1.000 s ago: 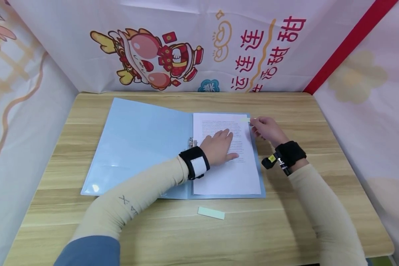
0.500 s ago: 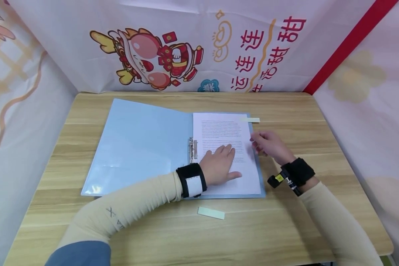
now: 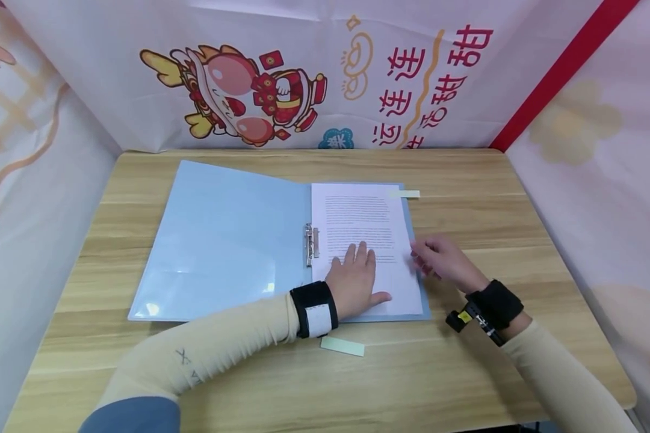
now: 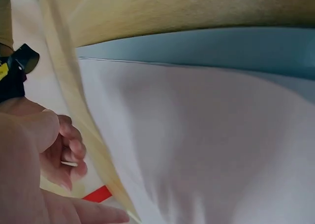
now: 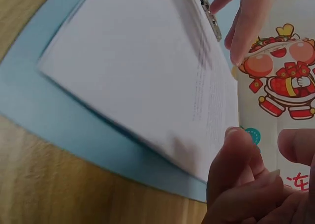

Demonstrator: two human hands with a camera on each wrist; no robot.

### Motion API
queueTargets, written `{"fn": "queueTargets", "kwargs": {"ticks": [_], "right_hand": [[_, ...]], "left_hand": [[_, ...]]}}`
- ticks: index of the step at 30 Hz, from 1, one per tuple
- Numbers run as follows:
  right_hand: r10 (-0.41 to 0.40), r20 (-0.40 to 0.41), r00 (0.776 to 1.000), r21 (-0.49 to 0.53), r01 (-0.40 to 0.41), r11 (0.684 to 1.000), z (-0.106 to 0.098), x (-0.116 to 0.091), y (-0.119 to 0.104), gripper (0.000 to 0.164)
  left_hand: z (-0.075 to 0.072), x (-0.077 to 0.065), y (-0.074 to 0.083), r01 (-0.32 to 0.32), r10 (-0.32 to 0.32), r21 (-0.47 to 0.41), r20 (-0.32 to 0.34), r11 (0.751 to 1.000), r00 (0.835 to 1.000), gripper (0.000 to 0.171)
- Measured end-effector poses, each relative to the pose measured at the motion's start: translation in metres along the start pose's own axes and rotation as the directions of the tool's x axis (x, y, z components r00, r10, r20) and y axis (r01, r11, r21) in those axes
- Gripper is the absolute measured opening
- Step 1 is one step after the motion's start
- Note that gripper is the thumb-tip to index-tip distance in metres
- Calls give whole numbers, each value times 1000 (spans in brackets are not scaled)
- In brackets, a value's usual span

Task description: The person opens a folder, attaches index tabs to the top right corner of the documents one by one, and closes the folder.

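Note:
A light blue folder (image 3: 227, 240) lies open with a stack of printed paper (image 3: 357, 207) on its right side, beside a metal clip (image 3: 310, 243). My left hand (image 3: 352, 282) rests on the lower part of the top sheet, its fingers straight and spread. At the right edge of the stack is my right hand (image 3: 448, 258), fingers loosely curled and nothing between them, as the right wrist view also shows. A pale green sticky tab (image 3: 410, 194) sticks out past the sheet's upper right edge.
Another pale green strip (image 3: 342, 346) lies on the wooden table (image 3: 281, 391) in front of the folder. Printed cloth (image 3: 298, 24) hangs behind the table and along both sides.
My right hand has released the sticky tab and slid down the right edge toward me. My left hand has moved lower on the page, uncovering the clip.

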State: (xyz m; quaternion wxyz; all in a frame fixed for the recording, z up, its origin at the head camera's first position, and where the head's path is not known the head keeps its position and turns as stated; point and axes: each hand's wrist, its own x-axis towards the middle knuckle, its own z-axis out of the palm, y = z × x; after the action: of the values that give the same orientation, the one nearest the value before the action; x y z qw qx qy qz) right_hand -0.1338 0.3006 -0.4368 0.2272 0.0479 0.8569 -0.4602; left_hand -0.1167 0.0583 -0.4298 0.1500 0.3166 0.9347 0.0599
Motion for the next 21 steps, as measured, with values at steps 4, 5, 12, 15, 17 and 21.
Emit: {"fn": "queueTargets", "kwargs": {"ticks": [4,5,12,15,17,21], "right_hand": [[26,-3,1000,-54,-26,998,1,1,7,47],[28,-9,1000,-78,-29,997,1,1,9,47],[83,-30,996,-190,-87,978,7,5,17,46],[112,-38,993,-197,-118,973,9,5,18,47],[125,-38,991,-206,-130,970,9,5,18,49],[119,-36,992,-221,-123,967,9,5,17,50]], "left_hand": [[6,3,0,82,-81,30,-6,996,997,99],[7,4,1,98,-98,42,-3,994,995,100],[14,9,3,157,-160,117,16,981,987,106],[16,10,4,155,-162,147,41,977,986,111],[18,9,5,146,-157,166,53,975,986,116],[19,9,6,128,-145,204,72,971,987,126]]}}
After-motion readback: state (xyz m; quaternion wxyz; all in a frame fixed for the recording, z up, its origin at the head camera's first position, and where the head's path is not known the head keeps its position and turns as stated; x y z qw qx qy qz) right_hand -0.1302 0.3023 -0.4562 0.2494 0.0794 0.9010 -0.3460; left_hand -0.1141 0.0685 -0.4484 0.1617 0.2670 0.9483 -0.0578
